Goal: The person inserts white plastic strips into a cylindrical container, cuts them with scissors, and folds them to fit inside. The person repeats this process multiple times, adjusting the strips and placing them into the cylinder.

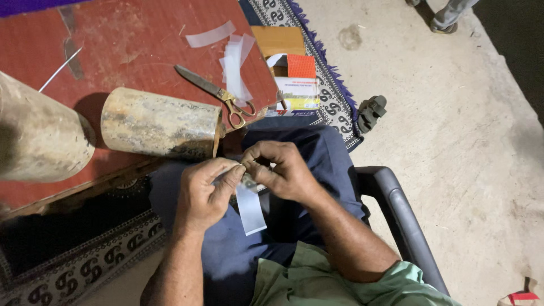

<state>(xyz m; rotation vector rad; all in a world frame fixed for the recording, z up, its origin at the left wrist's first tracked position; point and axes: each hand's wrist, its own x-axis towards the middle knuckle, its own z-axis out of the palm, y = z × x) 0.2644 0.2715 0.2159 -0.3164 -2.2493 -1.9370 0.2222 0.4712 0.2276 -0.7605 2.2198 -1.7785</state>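
Note:
My left hand (205,191) and my right hand (281,169) meet over my lap, both pinching a small item between the fingertips. A translucent plastic strip (250,209) hangs down from that pinch. What the small item is stays hidden by my fingers. Just above the hands lies a rusty metal cylinder (160,122) on its side on the red table (130,39). Scissors with golden handles (220,94) rest on the table near its right edge, beside several more cut plastic strips (235,62).
A second, larger metal cylinder (39,136) sits at the table's left. A cardboard box (294,79) stands on the patterned rug (334,96). A dark chair arm (399,218) runs at my right. A sandal (371,112) lies on the concrete floor; another person's foot (445,17) is at the top.

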